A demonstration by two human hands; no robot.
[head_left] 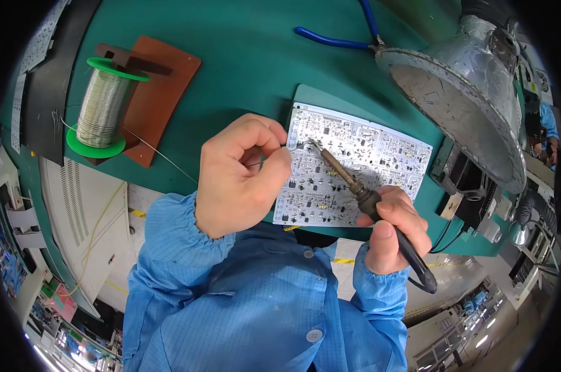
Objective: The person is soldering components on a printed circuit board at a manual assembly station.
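My left hand (246, 170) is closed, pinching a thin solder wire (162, 156) between thumb and fingers. The wire runs back left to a solder spool (103, 108) with green flanges. In my right hand (395, 229) is a soldering iron (368, 201), gripped by its black handle, its tip angled up and left. Both the iron's tip and the wire's end meet near the upper left part of a white circuit board (348, 170). The board is dense with small dark components and lies tilted on the green mat.
A brown stand (162, 87) carries the spool at the left. Blue-handled pliers (339, 42) lie at the far edge. To the right a dented metal fume hood (460, 105) hangs over the board's far right side. Beyond the mat's near left edge stands a pale cabinet (85, 217).
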